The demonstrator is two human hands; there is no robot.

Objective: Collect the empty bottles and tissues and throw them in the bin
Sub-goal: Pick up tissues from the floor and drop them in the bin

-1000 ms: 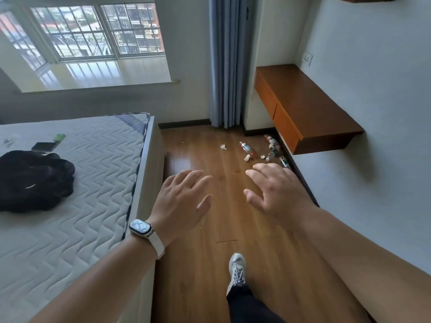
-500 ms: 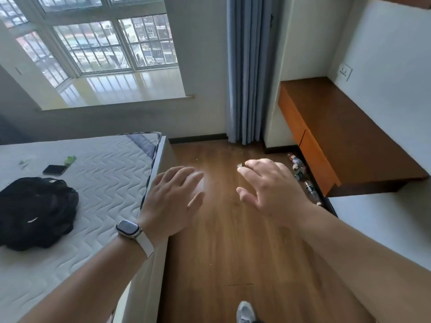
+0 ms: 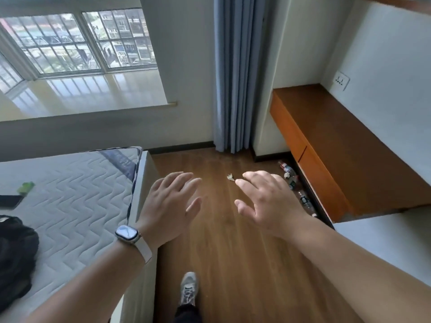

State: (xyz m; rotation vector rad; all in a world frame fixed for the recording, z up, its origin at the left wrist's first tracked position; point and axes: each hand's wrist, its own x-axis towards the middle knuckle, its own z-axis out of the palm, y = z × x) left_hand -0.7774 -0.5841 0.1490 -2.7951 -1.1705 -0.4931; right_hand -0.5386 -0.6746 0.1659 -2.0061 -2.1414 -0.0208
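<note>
beneath the worktop's (image 3: pixel 338 141) edge, bottles (image 3: pixel 288 170) lie in a row, ahead-right; right hand (image 3: pixel 268 203) nearer than left hand (image 3: pixel 171 206), both spread, empty; tissue (image 3: pixel 231 177), probably, closest.

Glossy wood floor (image 3: pixel 233 241), quilted cloth mattress (image 3: pixel 77 194), matt wooden desk (image 3: pixel 345 145), seemingly clear-plastic bottles (image 3: pixel 287 169).

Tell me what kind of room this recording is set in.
Most likely a bedroom: a bare quilted mattress at the left, a blue curtain beside a large window, and a wall-mounted wooden desk with bottles lying on the floor under it.
</note>
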